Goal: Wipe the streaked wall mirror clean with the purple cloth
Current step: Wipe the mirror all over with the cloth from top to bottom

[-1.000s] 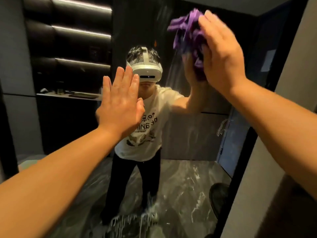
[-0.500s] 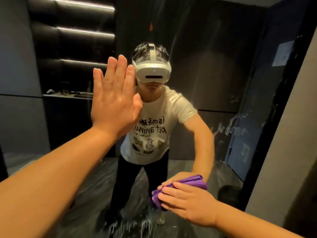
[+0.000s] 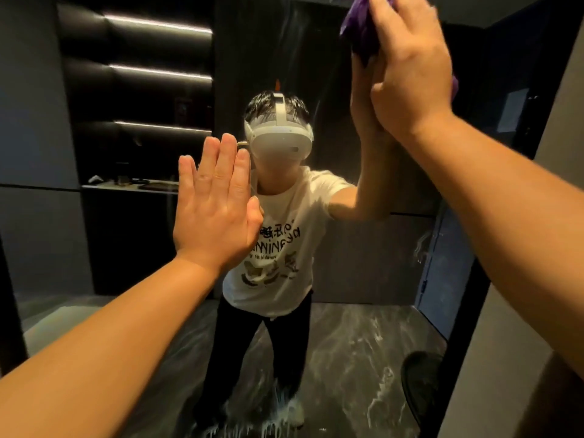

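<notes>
The tall wall mirror (image 3: 132, 279) fills most of the view and reflects a person and a dark room. My right hand (image 3: 410, 77) is raised to the top right of the glass and presses the bunched purple cloth (image 3: 360, 30) against it; part of the cloth runs off the top edge. My left hand (image 3: 215, 213) lies flat on the glass at mid height, fingers up and together, holding nothing. White streaks show on the glass at the right (image 3: 423, 248) and along the bottom (image 3: 271, 428).
The mirror's dark right frame (image 3: 467, 311) meets a grey wall (image 3: 505, 358) on the right. In the reflection are lit shelves, a counter with small items, a marbled floor and a dark round object low on the right.
My right hand has swept the cloth from low on the glass up to the top right corner. One second ago it was also high. My left hand stays flat on the mirror.
</notes>
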Tool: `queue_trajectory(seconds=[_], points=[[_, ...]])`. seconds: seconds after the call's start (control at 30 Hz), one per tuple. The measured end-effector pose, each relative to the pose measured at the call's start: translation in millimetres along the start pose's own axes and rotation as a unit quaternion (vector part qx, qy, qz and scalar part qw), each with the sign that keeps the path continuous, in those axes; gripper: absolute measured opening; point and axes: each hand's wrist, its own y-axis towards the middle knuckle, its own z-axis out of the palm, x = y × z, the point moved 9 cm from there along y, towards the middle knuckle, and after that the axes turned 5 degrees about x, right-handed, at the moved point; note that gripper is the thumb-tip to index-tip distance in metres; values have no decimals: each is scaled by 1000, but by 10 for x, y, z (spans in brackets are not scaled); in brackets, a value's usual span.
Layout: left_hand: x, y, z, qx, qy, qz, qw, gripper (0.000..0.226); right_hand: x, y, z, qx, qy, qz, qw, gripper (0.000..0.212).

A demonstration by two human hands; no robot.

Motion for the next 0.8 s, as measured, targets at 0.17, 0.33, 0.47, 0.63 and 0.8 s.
queue_trajectory(seconds=[0.17, 0.33, 0.47, 0.63, 0.8], points=[[2, -19, 0, -11, -11, 9, 1000, 66, 949, -1410, 232, 109, 36, -214, 970, 35], [-8, -12, -2, 4, -22, -3, 1000, 67, 1065, -3716, 400, 344, 48, -368, 863, 40], [-7, -10, -29, 10, -24, -12, 1000, 68, 872, -3784, 218, 354, 79, -330, 871, 36], [-4, -1, -42, 21, -30, -15, 999, 68, 109, -1739, -268, 145, 103, -93, 980, 37], [1, 5, 1, 14, -17, -13, 1000, 68, -364, -281, -253, 71, 15, -6, 997, 51]])
